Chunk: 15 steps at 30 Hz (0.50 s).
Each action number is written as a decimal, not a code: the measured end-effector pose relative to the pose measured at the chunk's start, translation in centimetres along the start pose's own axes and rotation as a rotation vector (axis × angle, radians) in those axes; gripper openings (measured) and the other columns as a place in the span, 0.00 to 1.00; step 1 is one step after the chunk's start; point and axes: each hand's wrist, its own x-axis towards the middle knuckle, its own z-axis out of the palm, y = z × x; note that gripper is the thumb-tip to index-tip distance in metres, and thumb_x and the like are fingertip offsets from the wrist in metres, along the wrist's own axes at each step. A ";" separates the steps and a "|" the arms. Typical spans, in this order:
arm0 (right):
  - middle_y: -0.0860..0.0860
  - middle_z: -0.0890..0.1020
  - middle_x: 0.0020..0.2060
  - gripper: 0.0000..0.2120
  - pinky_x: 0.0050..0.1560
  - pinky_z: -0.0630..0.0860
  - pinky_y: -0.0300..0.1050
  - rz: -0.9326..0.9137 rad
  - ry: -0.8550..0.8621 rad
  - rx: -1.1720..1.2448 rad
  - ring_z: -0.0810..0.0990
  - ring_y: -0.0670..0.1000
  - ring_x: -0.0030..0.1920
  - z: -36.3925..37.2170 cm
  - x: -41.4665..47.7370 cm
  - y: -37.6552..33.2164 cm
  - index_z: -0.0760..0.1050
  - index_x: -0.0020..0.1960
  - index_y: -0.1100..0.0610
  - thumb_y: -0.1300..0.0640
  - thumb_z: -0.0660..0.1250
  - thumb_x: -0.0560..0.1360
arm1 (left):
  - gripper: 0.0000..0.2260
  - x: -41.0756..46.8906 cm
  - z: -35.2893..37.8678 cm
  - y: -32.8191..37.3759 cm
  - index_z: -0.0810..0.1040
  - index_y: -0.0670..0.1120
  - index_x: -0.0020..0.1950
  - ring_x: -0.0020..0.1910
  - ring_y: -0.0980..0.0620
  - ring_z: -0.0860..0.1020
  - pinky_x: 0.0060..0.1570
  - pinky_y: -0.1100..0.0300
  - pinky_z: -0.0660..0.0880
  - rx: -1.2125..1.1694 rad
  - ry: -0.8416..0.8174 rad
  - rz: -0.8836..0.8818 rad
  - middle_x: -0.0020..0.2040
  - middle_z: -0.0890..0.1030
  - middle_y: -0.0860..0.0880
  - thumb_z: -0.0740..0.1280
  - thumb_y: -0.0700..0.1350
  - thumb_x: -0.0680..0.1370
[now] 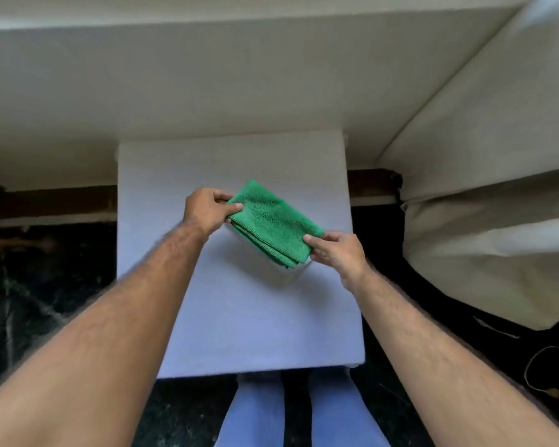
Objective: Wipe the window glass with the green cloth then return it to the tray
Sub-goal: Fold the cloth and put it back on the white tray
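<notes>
A folded green cloth (pixel 273 224) is held just above a white tabletop (pixel 239 317), which may be the tray. My left hand (pixel 207 209) pinches the cloth's upper left corner between thumb and fingers. My right hand (pixel 334 251) pinches its lower right corner. The cloth's layered folded edges face me, and its shadow falls on the white surface below. No window glass shows in this view.
A cream wall (pixel 207 85) rises behind the table, with a dark wooden skirting strip (pixel 46 201) on both sides. A pale curtain (pixel 484 204) hangs at the right. The floor (pixel 46 301) is dark marble. My legs in blue trousers (pixel 255 411) stand below the table's near edge.
</notes>
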 end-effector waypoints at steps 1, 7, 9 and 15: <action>0.55 0.88 0.43 0.05 0.50 0.87 0.46 0.010 0.014 -0.023 0.87 0.52 0.42 0.2 0.7 1.0 0.86 0.45 0.59 0.59 0.80 0.75 | 0.19 0.5 0.7 -0.6 0.83 0.36 0.63 0.47 0.47 0.84 0.49 0.58 0.82 0.029 0.015 0.007 0.56 0.86 0.41 0.79 0.38 0.73; 0.46 0.86 0.29 0.11 0.49 0.89 0.46 -0.009 0.112 -0.215 0.88 0.50 0.37 1.4 3.6 4.5 0.84 0.36 0.52 0.55 0.80 0.76 | 0.20 2.2 3.5 -2.9 0.84 0.38 0.63 0.55 0.46 0.85 0.58 0.50 0.84 0.151 0.058 0.033 0.60 0.86 0.40 0.80 0.39 0.72; 0.49 0.87 0.31 0.12 0.47 0.89 0.48 -0.033 0.146 -0.335 0.90 0.55 0.38 1.7 4.1 5.0 0.82 0.36 0.53 0.52 0.79 0.76 | 0.21 2.4 4.3 -3.3 0.82 0.39 0.65 0.58 0.46 0.84 0.64 0.51 0.81 0.225 0.066 0.069 0.62 0.85 0.41 0.79 0.39 0.73; 0.51 0.86 0.38 0.19 0.34 0.72 0.42 -0.011 0.239 -0.882 0.84 0.55 0.41 2.3 4.8 4.1 0.78 0.40 0.53 0.39 0.72 0.79 | 0.23 2.2 5.4 -3.9 0.77 0.42 0.72 0.63 0.45 0.80 0.70 0.51 0.76 0.506 0.062 0.206 0.66 0.82 0.42 0.75 0.40 0.77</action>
